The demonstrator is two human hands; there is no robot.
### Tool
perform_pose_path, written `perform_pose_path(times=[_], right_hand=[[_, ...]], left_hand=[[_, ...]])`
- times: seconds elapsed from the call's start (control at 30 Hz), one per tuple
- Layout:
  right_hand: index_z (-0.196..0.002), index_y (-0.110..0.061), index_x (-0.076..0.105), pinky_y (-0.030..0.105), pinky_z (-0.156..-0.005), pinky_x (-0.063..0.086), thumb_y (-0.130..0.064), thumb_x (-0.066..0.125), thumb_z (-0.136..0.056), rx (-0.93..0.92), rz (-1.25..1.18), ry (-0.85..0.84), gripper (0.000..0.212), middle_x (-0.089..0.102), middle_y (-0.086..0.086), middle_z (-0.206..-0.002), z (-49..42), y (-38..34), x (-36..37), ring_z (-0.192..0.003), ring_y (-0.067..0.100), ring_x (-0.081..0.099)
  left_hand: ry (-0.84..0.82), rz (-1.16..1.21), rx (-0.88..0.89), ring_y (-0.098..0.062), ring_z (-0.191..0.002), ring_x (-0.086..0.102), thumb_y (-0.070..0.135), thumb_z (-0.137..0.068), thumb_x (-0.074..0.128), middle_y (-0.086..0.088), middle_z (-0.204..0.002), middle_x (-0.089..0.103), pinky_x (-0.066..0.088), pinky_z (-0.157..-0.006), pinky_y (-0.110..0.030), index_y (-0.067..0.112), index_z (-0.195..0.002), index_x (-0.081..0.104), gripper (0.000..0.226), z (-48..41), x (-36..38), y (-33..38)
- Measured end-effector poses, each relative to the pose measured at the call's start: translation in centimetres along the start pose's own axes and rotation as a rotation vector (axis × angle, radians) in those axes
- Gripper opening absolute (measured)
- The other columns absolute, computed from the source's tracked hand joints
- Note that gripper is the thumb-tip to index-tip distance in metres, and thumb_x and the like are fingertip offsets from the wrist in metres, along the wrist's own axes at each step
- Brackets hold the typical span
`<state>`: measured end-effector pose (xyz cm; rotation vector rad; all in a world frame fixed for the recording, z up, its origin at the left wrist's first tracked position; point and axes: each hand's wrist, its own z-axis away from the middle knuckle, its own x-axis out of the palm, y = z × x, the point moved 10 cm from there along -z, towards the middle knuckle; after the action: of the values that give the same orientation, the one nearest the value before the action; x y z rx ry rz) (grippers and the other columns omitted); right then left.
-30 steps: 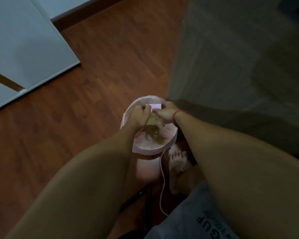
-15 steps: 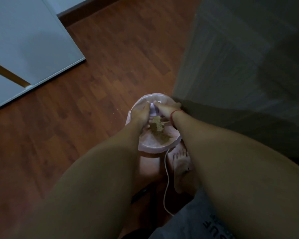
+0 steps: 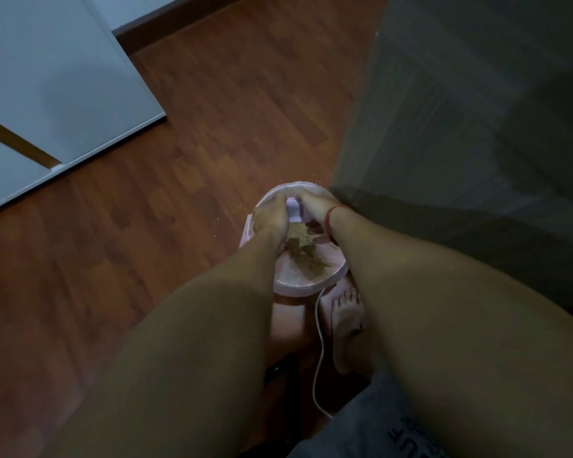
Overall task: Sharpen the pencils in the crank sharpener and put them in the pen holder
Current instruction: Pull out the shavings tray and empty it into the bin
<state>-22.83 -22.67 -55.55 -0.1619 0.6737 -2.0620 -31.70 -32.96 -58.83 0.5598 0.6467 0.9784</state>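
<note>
Over the pink bin [image 3: 306, 285], my left hand [image 3: 272, 217] holds the left side of the small lilac shavings drawer [image 3: 294, 210], fingers closed on it. The drawer sits between both hands, above the bin's far rim. My right hand [image 3: 316, 206] closes on its right side. Brown shavings [image 3: 303, 251] lie in the bin below the drawer.

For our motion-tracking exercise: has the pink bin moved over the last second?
No. The bin stays beside the grey wall corner, under the tray; only the camera shifts.
</note>
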Motion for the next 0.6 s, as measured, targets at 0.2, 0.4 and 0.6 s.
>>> perform_pose_path(times=[0.2, 0.4, 0.6], right_hand=[[-0.105, -0.019, 0.051, 0.041, -0.091, 0.051, -0.048, 0.057, -0.069, 0.012, 0.027, 0.128, 0.047, 0.058, 0.014, -0.099, -0.1, 0.3, -0.6, -0.09, 0.029, 0.058], [-0.088, -0.014, 0.055, 0.031, -0.06, 0.044, -0.046, 0.056, -0.079, 0.075, 0.056, 0.083, 0.034, 0.057, 0.009, -0.084, -1.3, 1.6, -0.4, -0.073, 0.027, 0.055], [-0.081, -0.02, 0.06, 0.033, -0.079, 0.051, -0.044, 0.055, -0.078, -0.016, 0.077, 0.107, 0.025, 0.056, 0.005, -0.078, -0.3, 0.1, -1.1, -0.074, 0.026, 0.054]], left_hand=[[0.026, 0.011, -0.014, -0.033, -0.091, 0.067, 0.05, -0.072, 0.055, -0.013, -0.104, 0.067, 0.056, -0.081, -0.042, 0.009, -0.119, 0.051, 0.063, 1.9, -0.9, 1.1], [-0.004, -0.01, 0.039, -0.035, -0.1, 0.065, 0.043, -0.081, 0.048, -0.015, -0.107, 0.069, 0.052, -0.088, -0.045, 0.01, -0.11, 0.065, 0.047, 2.0, -0.2, 1.6], [0.011, 0.018, -0.001, -0.033, -0.094, 0.065, 0.046, -0.081, 0.05, -0.014, -0.108, 0.066, 0.054, -0.088, -0.047, 0.008, -0.123, 0.054, 0.056, 2.3, 0.0, 1.4]])
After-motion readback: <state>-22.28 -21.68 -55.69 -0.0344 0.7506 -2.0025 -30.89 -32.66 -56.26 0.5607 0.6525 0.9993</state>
